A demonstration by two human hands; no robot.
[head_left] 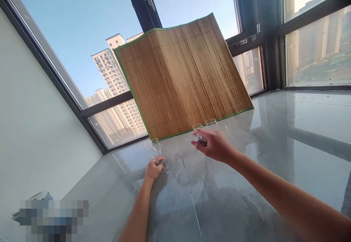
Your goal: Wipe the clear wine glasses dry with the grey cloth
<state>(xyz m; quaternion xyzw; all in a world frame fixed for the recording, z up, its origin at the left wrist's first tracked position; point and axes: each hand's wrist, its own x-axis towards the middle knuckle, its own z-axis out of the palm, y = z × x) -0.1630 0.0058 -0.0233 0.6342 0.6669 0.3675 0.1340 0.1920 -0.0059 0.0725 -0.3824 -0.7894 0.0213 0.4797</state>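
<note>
The left forearm (pixel 137 212) and the right forearm (pixel 287 194) are bare along all of their visible length, from the lower edge of the view to the wrists. The left hand (pixel 154 168) and the right hand (pixel 214 145) are bare too, wrists included. The right forearm looks broad and long, with a smooth outline, while the left looks slimmer and shorter. The fingers (pixel 197 143) of the right hand are slender. Those of the left hand are too small to make out singly.
</note>
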